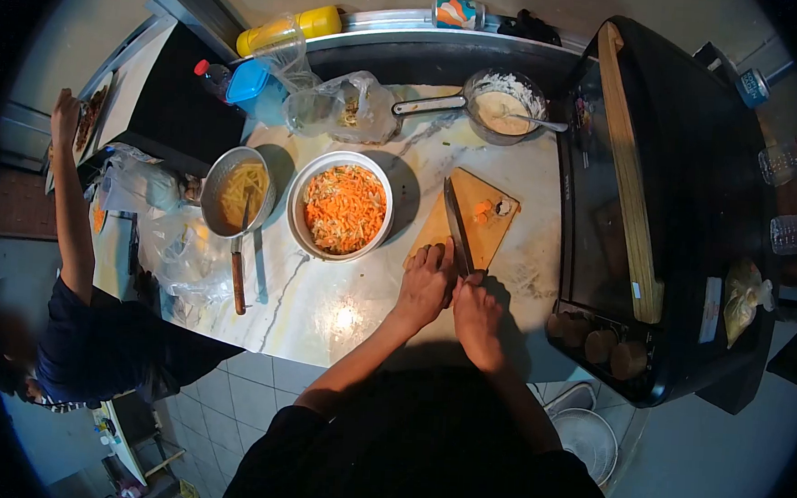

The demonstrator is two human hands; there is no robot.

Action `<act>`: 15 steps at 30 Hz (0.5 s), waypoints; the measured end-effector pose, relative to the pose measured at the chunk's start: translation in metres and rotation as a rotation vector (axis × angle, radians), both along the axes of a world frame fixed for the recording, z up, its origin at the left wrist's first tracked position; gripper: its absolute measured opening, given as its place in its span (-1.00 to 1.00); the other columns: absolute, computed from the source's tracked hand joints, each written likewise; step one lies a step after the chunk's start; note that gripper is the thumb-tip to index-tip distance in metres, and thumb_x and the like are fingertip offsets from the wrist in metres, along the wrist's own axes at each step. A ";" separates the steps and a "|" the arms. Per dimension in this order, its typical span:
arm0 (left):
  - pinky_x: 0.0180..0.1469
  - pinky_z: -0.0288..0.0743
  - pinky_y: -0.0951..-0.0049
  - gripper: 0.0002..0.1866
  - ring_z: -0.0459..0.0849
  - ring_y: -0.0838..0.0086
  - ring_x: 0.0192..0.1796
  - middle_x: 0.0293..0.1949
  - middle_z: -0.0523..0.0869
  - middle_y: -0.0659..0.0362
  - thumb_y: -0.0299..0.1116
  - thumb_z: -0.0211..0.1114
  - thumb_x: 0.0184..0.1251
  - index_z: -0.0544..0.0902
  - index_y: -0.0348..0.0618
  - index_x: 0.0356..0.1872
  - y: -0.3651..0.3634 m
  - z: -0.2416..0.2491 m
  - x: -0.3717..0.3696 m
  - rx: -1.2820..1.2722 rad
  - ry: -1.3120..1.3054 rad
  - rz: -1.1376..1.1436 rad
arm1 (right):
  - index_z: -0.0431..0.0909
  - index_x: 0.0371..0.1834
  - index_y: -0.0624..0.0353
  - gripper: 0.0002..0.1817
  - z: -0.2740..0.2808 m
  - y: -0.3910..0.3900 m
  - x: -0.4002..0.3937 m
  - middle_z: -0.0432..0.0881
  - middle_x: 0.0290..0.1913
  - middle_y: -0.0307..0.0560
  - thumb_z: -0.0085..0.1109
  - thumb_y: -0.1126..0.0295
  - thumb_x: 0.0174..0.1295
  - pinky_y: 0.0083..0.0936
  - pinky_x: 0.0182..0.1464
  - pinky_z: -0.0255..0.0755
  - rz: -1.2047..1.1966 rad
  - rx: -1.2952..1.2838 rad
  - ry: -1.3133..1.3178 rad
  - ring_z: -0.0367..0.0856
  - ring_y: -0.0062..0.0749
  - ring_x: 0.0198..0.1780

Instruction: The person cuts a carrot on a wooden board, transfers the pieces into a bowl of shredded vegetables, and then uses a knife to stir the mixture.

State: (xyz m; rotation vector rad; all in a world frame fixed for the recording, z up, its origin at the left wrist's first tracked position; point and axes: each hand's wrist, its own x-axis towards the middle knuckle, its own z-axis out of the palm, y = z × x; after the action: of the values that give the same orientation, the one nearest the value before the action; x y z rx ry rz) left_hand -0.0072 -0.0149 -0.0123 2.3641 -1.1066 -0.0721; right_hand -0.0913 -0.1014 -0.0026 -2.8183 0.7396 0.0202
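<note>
Looks like a cutting step, with the knife (455, 218) down over the cutting board (485, 245), blade pointing away toward the far corner. Right grip (478, 316) closed around the handle at the near edge of the board. Left grip (426, 283) low over the near left part, fingertips (434, 254) curled close to the blade; cannot tell from above about contact with the blade, or about anything pinched underneath. Right of the blade, on the board: small orange pieces (482, 212) and a pale piece (504, 206) just beside them. Calls next, probably, for a firm hold on the handle and left fingertips tucked clear of the edge. Between left grip and orange pieces: the blade.

Around on the worktop (295, 307): left of the board, a white bowl (292, 208) full of orange-and-pale shreds (344, 209); farther left, a saucepan (212, 218) of yellowish strips (243, 187), wooden handle jutting toward the near edge. Beyond the board, a dark pan (492, 137) of pale mixture (494, 109) with a spoon (543, 125) inside. To the right, a black appliance (693, 203), walling off that side and probably limiting elbow room. Far left, another person's raised arm (75, 202), well apart.
</note>
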 end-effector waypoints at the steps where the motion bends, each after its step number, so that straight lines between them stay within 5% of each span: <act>1: 0.00 0.39 0.16 -0.32 0.46 0.08 -0.05 -0.11 0.50 -0.07 -0.31 0.27 0.11 0.35 -0.49 0.25 -0.001 0.002 0.000 0.004 -0.010 0.004 | 0.45 -0.22 0.27 -0.70 -0.001 -0.002 0.000 0.66 -0.52 0.07 -0.08 0.20 0.42 -0.21 -0.40 0.57 -0.002 0.036 0.011 0.70 -0.03 -0.41; 9: -0.03 0.43 0.23 -0.39 0.49 0.09 -0.09 -0.17 0.53 -0.08 -0.40 0.20 0.13 0.37 -0.53 0.22 0.000 -0.004 0.001 0.052 -0.064 -0.032 | 0.45 -0.11 0.28 -0.64 0.004 -0.018 -0.001 0.66 -0.44 0.15 -0.09 0.14 0.41 -0.07 -0.28 0.53 0.010 0.054 0.083 0.68 0.06 -0.34; 15: -0.01 0.41 0.25 -0.38 0.47 0.08 -0.09 -0.18 0.51 -0.09 -0.43 0.22 0.10 0.37 -0.53 0.22 0.002 0.006 0.000 0.047 0.010 -0.004 | 0.44 -0.13 0.31 -0.62 0.006 -0.021 0.001 0.63 -0.37 0.28 -0.11 0.14 0.41 0.02 -0.20 0.48 -0.026 0.307 0.049 0.62 0.22 -0.28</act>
State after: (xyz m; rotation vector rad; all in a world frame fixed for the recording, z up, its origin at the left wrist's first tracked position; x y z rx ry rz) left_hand -0.0069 -0.0125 -0.0063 2.4005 -1.1163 -0.1117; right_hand -0.0904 -0.1220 0.0032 -2.5238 0.7160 0.1832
